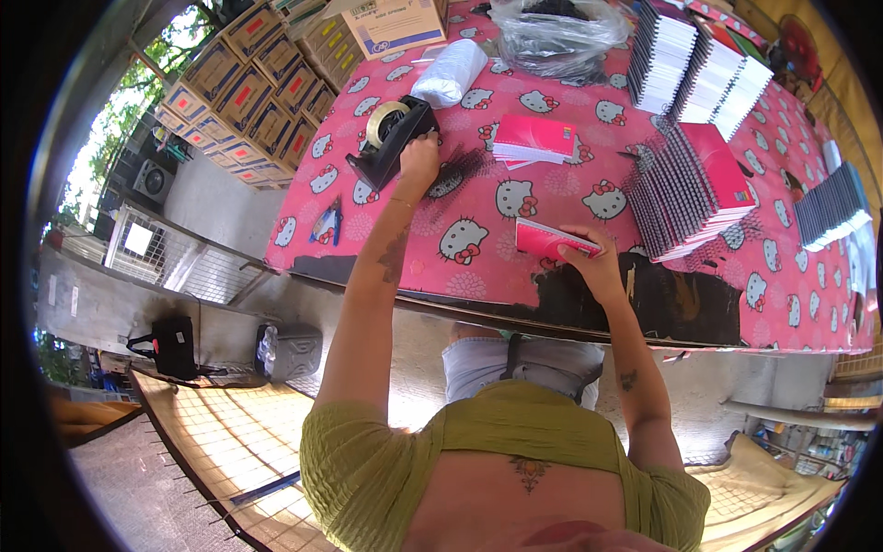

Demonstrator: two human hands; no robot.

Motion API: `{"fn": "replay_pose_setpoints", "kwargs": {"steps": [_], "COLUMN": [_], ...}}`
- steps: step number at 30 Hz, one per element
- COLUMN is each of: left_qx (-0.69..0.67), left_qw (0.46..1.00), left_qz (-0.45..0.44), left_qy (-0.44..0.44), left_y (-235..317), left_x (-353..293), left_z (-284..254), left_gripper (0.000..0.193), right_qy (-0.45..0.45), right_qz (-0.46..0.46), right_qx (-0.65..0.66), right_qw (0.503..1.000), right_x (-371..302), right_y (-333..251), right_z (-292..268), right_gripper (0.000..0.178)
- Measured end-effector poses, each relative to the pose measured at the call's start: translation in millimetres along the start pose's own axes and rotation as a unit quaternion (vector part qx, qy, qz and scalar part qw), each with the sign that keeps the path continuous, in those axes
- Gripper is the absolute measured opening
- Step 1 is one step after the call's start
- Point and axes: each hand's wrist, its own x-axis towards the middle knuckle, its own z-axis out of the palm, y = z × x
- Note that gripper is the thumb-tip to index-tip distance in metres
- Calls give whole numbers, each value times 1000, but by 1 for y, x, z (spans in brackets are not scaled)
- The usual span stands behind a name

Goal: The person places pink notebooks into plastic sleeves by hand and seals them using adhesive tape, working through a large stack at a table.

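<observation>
My left hand [421, 164] is closed on the near right side of a black tape dispenser [375, 171], which carries a roll of clear tape [383, 124]. Its fingertips are partly hidden. Near the table's front edge, my right hand [593, 264] grips a small pink-red notebook [541, 239] by its right end, thumb on top. Beyond it lies a short pile of similar pink notebooks [536, 136]. Dark spiral binding wires [467, 168] lie beside my left hand. Blue-handled pliers [326, 224] rest left of my left forearm.
Tall stacks of pink spiral notebooks [713, 166] and white-paged notebooks [664, 60] stand to the right. A plastic-wrapped roll [451, 74] and a clear plastic bag [561, 37] lie at the back. Cardboard boxes [248, 92] are piled beyond the patterned tablecloth [432, 267].
</observation>
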Motion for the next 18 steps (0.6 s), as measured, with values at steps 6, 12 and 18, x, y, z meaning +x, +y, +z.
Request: {"fn": "replay_pose_setpoints", "kwargs": {"steps": [6,12,18], "left_qx": [-281,-583,-544], "left_qw": [946,809,836], "left_qz": [77,-63,-61], "left_qy": [140,-34,28], "left_y": [72,139,146], "left_x": [-18,-154,-156], "left_z": [-73,-87,-81], "left_gripper": [27,21,25], "right_qy": [5,-7,-18], "right_qz": [53,52,40], "right_qx": [-13,8,10], "right_qw": [999,999,999], "right_x": [-3,-4,-3], "right_y": [10,4,8], "right_z": [-18,-1,1], "right_gripper": [25,27,25]}}
